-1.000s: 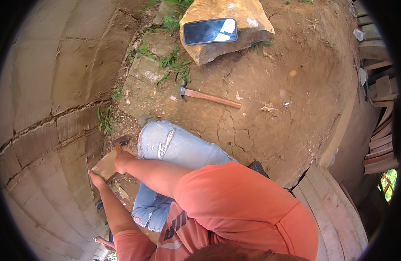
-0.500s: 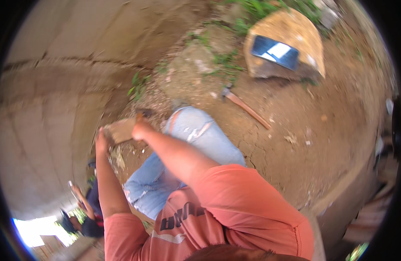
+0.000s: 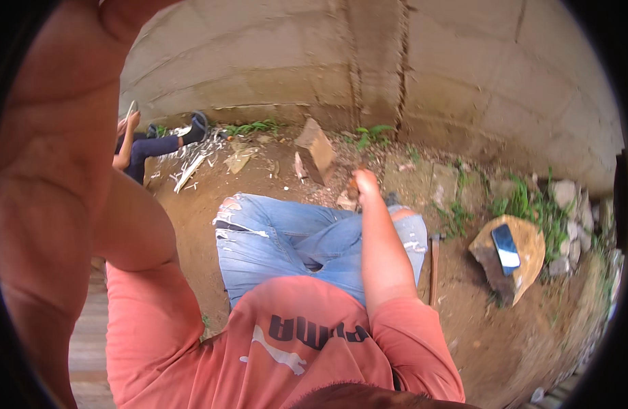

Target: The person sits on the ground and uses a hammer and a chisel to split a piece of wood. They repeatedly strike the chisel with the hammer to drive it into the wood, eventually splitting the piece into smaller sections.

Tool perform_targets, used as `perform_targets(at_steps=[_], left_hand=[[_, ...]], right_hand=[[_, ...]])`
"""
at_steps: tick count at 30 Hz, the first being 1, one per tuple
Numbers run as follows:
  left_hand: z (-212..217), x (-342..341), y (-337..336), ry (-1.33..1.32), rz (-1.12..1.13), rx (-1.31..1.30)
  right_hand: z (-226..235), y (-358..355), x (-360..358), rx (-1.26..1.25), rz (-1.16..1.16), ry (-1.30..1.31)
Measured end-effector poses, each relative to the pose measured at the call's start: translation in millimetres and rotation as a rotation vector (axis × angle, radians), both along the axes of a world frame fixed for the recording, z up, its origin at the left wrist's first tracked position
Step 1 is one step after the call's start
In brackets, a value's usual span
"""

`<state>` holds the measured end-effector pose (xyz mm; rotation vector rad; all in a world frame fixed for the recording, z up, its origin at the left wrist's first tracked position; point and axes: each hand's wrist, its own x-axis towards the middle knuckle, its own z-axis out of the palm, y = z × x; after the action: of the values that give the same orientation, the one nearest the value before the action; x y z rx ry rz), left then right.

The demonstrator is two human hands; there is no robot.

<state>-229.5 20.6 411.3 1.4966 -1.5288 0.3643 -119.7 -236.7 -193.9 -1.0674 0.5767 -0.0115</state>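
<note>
Head view: left hand point(image 3: 48, 170) raised close to lens, huge, blurred; grip state cannot tell. Right hand point(image 3: 364, 183) reaches past knee, fist closed on small brown tool handle point(image 3: 353, 185). Wood block point(image 3: 317, 150) just beyond on dirt. Hammer point(image 3: 434, 267) lies right of leg; phone point(image 3: 506, 246) on stone point(image 3: 525, 262).

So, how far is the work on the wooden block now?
Done: pale shavings lie on the ground. In hand: the right hand grips a small tool beside the wooden block; the left hand is raised, off it. Left: the block looks rough.

Flat tan stone slab point(image 3: 316, 148) stands tilted on bare dirt by the wall
</note>
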Motion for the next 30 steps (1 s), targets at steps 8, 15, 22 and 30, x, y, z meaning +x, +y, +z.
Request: perform_targets(at_steps=[8,15,22,30], left_hand=[[9.3,-19.5,118.1,0.031,0.292,-0.103],[-16.6,-33.1,145.4,0.079,0.277,-0.184],[-26.5,-50.3,156.8,0.162,0.311,-0.055],[-331.3,-41.5,242.8,0.356,0.461,1.847]], right_hand=[[50.7,17.8,-38.2,0.186,0.076,0.210],[55.2,4.2,-43.5,0.043,0.121,0.274],[44.6,19.9,-33.6,0.179,0.175,0.310],[40.7,-2.2,-37.2,0.274,0.060,0.273]])
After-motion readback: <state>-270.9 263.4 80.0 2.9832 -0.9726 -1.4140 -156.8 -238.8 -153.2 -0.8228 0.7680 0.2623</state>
